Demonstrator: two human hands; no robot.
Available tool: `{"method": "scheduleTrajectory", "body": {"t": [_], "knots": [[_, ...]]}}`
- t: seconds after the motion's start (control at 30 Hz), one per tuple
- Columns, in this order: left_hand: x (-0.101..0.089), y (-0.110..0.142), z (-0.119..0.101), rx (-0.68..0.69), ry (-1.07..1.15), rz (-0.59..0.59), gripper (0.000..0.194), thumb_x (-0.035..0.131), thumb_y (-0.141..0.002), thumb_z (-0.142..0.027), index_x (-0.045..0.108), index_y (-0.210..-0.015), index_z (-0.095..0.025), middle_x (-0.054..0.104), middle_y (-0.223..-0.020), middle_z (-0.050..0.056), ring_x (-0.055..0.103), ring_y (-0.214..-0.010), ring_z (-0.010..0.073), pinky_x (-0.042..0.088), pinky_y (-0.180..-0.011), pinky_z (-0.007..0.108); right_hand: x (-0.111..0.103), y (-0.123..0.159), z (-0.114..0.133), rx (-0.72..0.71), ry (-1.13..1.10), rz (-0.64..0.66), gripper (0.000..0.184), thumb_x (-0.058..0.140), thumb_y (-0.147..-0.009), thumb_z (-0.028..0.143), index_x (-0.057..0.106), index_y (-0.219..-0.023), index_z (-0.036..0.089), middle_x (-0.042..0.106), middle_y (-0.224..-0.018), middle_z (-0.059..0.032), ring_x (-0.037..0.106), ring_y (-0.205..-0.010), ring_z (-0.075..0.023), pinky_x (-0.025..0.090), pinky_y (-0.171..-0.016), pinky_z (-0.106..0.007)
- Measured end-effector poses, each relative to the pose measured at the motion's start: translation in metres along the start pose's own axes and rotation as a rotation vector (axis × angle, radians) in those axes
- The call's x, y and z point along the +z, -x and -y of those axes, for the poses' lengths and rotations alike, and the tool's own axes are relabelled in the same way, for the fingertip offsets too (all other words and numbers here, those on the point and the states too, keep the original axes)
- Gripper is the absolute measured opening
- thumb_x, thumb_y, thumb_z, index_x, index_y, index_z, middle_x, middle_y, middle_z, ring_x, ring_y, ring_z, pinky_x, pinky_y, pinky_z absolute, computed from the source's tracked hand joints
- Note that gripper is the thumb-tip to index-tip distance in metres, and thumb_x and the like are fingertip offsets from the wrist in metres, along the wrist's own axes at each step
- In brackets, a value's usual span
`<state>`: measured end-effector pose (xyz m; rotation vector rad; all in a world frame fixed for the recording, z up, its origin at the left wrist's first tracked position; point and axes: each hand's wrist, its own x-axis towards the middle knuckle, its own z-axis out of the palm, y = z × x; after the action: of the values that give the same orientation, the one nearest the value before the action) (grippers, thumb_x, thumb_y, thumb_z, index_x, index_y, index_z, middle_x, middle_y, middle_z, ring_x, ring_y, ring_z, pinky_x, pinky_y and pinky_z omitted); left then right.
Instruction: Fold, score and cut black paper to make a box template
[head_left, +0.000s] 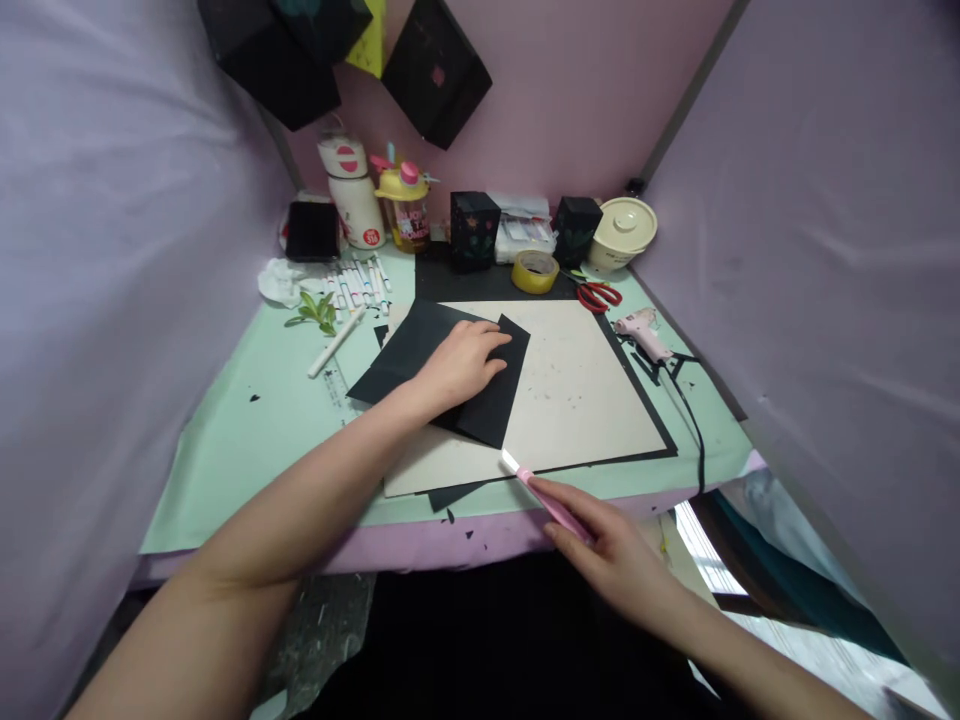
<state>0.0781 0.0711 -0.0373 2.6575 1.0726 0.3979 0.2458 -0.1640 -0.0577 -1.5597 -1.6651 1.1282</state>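
Observation:
My left hand [461, 368] lies with its fingers stretched out on black paper pieces [407, 352], pressing on a folded or overlapping sheet whose right edge runs down to a lower corner. Under the paper is a large pale board [574, 385] with small dark marks on it. In my right hand [604, 535] is a slim pink craft knife [559, 508], its pale blade end pointing up and left. That tip sits just below the paper's lower corner, near the board's front edge; whether it touches the board I cannot tell.
A pink glue gun [643, 335] with a black cord lies at the right, near red-handled scissors [598, 294] and yellow tape [535, 271]. Several markers [360, 285], a white bottle [354, 195] and a yellow-lidded cup [407, 208] stand or lie back left. Dark boxes [475, 231] hang and stand behind.

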Motion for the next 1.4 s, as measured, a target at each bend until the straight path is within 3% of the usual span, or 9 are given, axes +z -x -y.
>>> {"method": "scheduleTrajectory", "body": {"t": [0.1,0.2,0.4,0.7,0.93,1.13,1.4], "knots": [[-0.016,0.011,0.012,-0.042,0.171,0.101,0.058,0.062,-0.088,-0.039,0.049,-0.141,-0.02,0.055,-0.138,0.01,0.052,-0.124,0.0262,0.041,-0.102,0.036,0.005,0.001,-0.003,-0.073,0.033,-0.012,0.048,0.05,-0.095,0.022,0.049,-0.141,0.035,0.056,-0.142,-0.0023,0.054,-0.13,-0.0204,0.045,-0.11,-0.046],[-0.016,0.022,0.019,-0.18,0.346,0.234,0.073,0.062,-0.085,-0.049,0.038,-0.147,-0.02,0.067,-0.112,0.008,0.065,-0.097,0.0226,0.049,-0.082,0.032,0.009,-0.002,-0.002,-0.1,0.041,-0.012,0.05,0.05,-0.094,0.019,0.048,-0.142,0.034,0.057,-0.141,-0.0024,0.055,-0.128,-0.0198,0.046,-0.109,-0.045],[0.009,0.032,0.002,-0.197,0.589,0.285,0.065,0.061,-0.084,-0.024,0.038,-0.145,-0.021,0.06,-0.083,-0.003,0.06,-0.054,0.0103,0.048,-0.061,0.025,0.017,-0.001,-0.004,-0.091,0.045,-0.036,0.05,0.051,-0.093,0.018,0.05,-0.141,0.031,0.058,-0.14,-0.0042,0.057,-0.127,-0.0211,0.048,-0.107,-0.045],[0.027,0.032,-0.004,-0.198,0.63,0.191,0.049,0.059,-0.086,-0.024,0.049,-0.134,-0.022,0.056,-0.083,-0.003,0.058,-0.055,0.0093,0.049,-0.062,0.025,0.016,0.02,-0.013,-0.054,0.023,-0.099,0.05,0.05,-0.094,0.018,0.049,-0.142,0.031,0.059,-0.139,-0.006,0.058,-0.125,-0.0232,0.051,-0.103,-0.047],[0.024,0.03,-0.004,-0.212,0.568,0.227,0.045,0.058,-0.087,-0.028,0.054,-0.13,-0.021,0.059,-0.083,-0.002,0.059,-0.057,0.0108,0.048,-0.063,0.026,0.016,0.019,-0.012,-0.005,0.006,-0.119,0.051,0.05,-0.093,0.019,0.048,-0.143,0.03,0.057,-0.141,-0.0058,0.056,-0.127,-0.023,0.05,-0.105,-0.046],[0.016,0.032,-0.009,-0.158,0.323,0.185,0.043,0.065,-0.083,-0.036,0.062,-0.123,-0.021,0.062,-0.081,0.0,0.06,-0.073,0.0163,0.043,-0.066,0.027,0.016,0.025,-0.009,0.016,0.006,-0.083,0.057,0.05,-0.093,0.019,0.04,-0.148,0.031,0.052,-0.146,-0.0059,0.052,-0.131,-0.0233,0.047,-0.108,-0.047],[0.016,0.033,-0.01,-0.209,0.457,0.236,0.044,0.063,-0.084,-0.037,0.06,-0.125,-0.021,0.062,-0.081,-0.002,0.059,-0.054,0.011,0.045,-0.062,0.026,0.019,0.021,-0.004,-0.021,-0.012,-0.036,0.06,0.05,-0.092,0.017,0.038,-0.149,0.034,0.055,-0.142,-0.0047,0.055,-0.127,-0.0232,0.049,-0.105,-0.048]]}}
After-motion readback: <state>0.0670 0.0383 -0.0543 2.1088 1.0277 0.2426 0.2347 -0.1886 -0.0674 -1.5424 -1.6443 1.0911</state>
